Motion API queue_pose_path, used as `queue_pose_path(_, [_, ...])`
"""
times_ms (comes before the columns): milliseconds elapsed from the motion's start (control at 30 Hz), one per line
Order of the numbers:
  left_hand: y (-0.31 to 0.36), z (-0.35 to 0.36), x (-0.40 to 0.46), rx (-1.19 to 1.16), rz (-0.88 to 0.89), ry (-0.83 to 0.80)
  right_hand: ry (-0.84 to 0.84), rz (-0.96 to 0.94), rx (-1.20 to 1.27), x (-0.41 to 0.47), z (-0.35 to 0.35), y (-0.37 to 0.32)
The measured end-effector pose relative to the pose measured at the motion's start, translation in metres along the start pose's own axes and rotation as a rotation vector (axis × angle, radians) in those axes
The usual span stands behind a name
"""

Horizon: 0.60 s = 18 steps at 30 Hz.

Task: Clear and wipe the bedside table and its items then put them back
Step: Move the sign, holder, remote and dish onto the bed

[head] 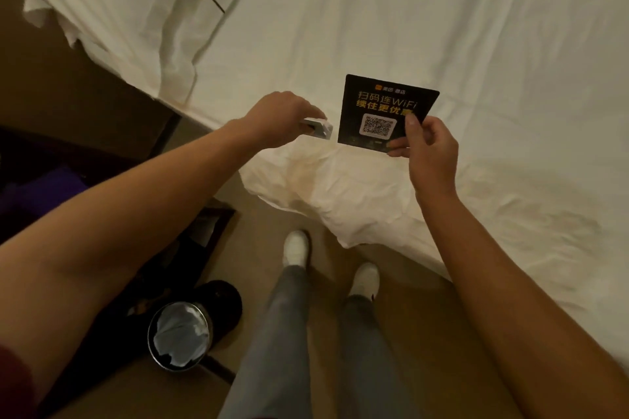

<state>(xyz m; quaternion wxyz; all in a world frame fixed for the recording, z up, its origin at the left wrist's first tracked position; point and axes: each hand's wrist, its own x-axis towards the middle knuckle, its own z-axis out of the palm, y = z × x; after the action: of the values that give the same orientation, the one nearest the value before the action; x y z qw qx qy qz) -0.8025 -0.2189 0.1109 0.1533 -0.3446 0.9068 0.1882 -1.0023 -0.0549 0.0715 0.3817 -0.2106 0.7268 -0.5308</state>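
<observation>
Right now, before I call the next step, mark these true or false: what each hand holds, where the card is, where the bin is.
1. The right hand pinches the black QR card by its lower right corner. True.
2. The card lies flat on the bed. False: it is held up above the sheet.
3. The left hand grips a small pale object. True; what it is cannot be told.
4. The bin stands on the bed. False: it is on the floor, to the person's left.
5. Both hands hold the card. False: only the right hand does.
</observation>
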Motion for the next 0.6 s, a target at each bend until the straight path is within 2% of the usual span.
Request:
queue_pose_path(233, [-0.007,0.012,0.034,0.044,0.091,-0.086,0.115,0.07,0.041,0.001,0.001,0.016])
queue_pose_path(600, [-0.016,0.026,0.051,0.116,0.246,-0.095,0.29,0.163,0.118,-0.028,0.027,0.038])
